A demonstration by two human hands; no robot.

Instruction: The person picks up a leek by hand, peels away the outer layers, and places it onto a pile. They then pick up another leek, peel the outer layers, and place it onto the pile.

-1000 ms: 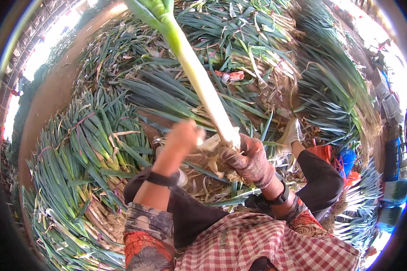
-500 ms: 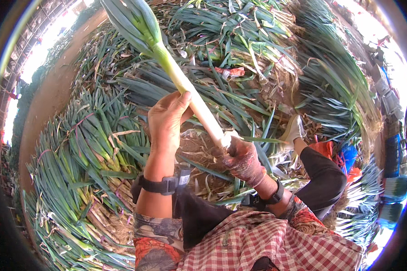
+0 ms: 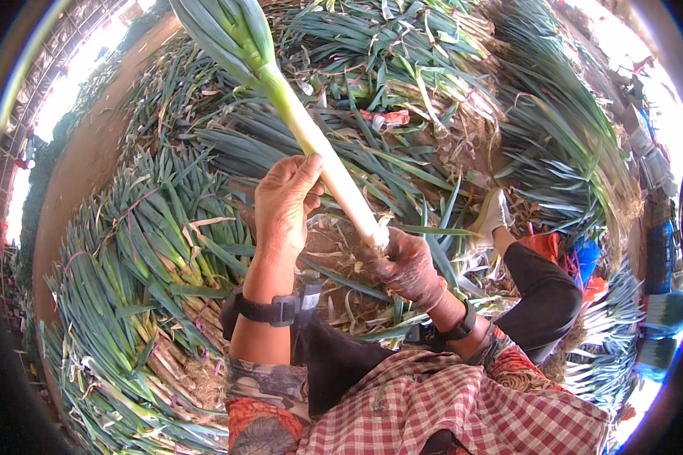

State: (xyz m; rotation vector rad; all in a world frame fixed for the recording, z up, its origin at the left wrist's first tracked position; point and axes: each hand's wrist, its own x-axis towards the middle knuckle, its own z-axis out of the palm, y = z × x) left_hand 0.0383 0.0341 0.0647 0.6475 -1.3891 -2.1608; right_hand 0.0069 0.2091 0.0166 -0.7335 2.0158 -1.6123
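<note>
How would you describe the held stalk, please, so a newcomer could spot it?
Find the checked cloth at the bottom, then the right hand above it. The stalk slants up-left from there; unlike the piled stalks, it is held up singly.

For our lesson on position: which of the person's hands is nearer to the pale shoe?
Right. The right hand, at the leek's root end, is below and left of the pale shoe in the picture; the left hand is farther left.
</note>
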